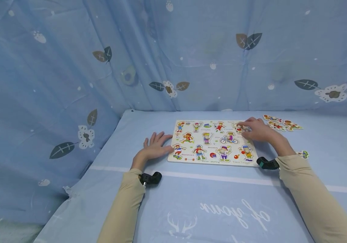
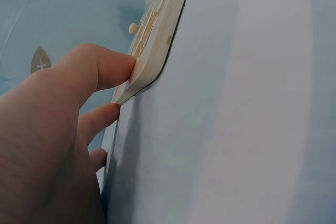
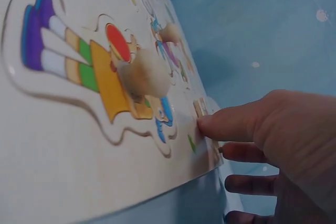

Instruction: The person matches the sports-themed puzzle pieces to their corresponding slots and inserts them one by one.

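A wooden knob puzzle board [image 1: 214, 158] lies flat, with sports-figure pieces in its cutouts. My left hand [image 1: 154, 148] is at its left side, fingers spread; in the left wrist view the thumb [image 2: 113, 69] touches the board's edge [image 2: 160, 51] and a fingertip meets its corner. Over the upper right corner, my right hand [image 1: 259, 130] holds a puzzle piece [image 1: 242, 128] between thumb and fingers. In the right wrist view the thumb [image 3: 226, 121] lies against that piece's near side; the fingers partly hide it. A table tennis piece [image 3: 107, 72] with a round knob sits nearby.
Several loose pieces [image 1: 292, 125] lie right of the board near the back curtain [image 1: 197, 67]. Another loose piece [image 1: 304, 154] is beside the right forearm. A blue cloth [image 1: 222, 189] with a white stripe covers the table. Each wrist carries a black camera mount [image 1: 151, 178].
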Tool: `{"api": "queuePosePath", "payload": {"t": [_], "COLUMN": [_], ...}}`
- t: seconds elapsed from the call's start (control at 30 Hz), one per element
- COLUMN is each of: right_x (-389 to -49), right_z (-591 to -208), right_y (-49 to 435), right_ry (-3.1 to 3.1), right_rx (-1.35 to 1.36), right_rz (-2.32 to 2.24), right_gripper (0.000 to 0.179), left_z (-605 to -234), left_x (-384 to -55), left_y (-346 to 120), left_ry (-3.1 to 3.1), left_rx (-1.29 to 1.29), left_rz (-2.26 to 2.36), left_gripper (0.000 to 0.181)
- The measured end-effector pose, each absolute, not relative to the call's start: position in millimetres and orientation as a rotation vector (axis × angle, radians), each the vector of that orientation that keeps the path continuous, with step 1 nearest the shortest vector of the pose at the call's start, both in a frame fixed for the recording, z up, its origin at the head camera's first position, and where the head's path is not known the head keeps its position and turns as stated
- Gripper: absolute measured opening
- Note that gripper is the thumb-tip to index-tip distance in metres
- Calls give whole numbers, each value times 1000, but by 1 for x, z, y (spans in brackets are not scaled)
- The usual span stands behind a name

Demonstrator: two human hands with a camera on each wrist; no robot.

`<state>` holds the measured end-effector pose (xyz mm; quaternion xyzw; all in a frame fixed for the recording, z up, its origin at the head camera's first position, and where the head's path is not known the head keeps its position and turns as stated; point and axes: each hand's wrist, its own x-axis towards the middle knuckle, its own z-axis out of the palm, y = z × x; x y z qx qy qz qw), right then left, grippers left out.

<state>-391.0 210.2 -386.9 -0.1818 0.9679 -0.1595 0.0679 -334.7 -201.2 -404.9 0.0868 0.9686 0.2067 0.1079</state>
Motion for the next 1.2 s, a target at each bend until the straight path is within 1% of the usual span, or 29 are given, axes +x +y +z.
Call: {"api": "queuePosePath", "payload": {"t": [0.27,0.53,0.77,1.2], "right_x": [-392,-391,-392,-393], "right_z": [-391,-391,-391,-389], "right_y": [212,212,210,207], "right_ry": [2920,2922,2946,2924], "right_rx": [-528,-533,-536,-524], "right_rz": [-559,-540,-498,-480], "right_gripper": [52,53,49,48], "left_z": [-405,-406,-405,-404], "left_x": [-335,-336,-335,-336], "left_y": [-200,-200,-200,-202], "left_ry": [2850,2853,2858,2850], "left_rx": [256,250,249,240], "left_rz": [609,609,590,629], "left_gripper": [73,74,73,72]}}
